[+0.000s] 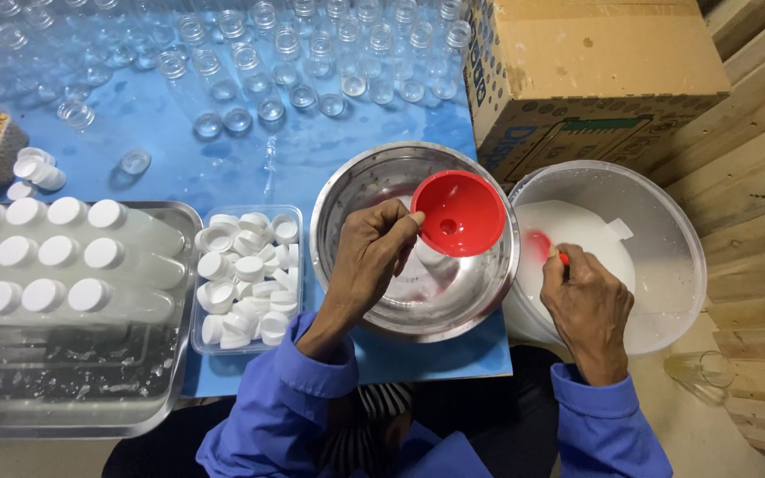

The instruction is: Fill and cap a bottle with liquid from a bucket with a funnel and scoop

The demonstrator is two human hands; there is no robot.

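Note:
My left hand [369, 257] grips a clear bottle topped with a red funnel [459, 212], held over a steel bowl [347, 190]. My right hand [588, 305] holds the handle of a red ladle [538, 245] whose cup is sunk in white liquid inside a white bucket [675, 230]. The bottle itself is mostly hidden behind my left hand and the funnel.
A steel tray [73, 389] at the left holds capped filled bottles [64, 257] lying down. A clear tub of white caps [245, 279] sits beside it. Several empty bottles [250, 80] lie on the blue table. A cardboard box [591, 71] stands at the back right.

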